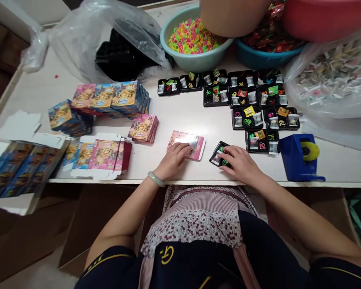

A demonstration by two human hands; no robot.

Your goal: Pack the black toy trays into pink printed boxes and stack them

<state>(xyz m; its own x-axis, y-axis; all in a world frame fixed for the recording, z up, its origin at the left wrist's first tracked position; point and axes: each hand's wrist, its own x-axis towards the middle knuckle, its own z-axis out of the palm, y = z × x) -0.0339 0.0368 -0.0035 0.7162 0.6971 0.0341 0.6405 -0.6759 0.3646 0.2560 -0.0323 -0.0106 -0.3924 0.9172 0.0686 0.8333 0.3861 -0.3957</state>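
Pink box (199, 147), likely light and crushable, best edge-held, lay left of the tray (215, 149), left hand (175, 158) unclenched atop, right hand (240, 161) touching the tray, grip unclear.

Reaching forward with left arm (128, 216) and right arm (301, 216), both bent at the elbows and slanting inward from either side, bare along the forearms. Resting left hand (178, 155) palm down, nearly flat, with fingers close together and pointing forward to the right; showing little of the thumb. Holding right hand (239, 162) palm down too, but with fingers curved, slightly spread, pointing left, and thumb set apart on the near side.
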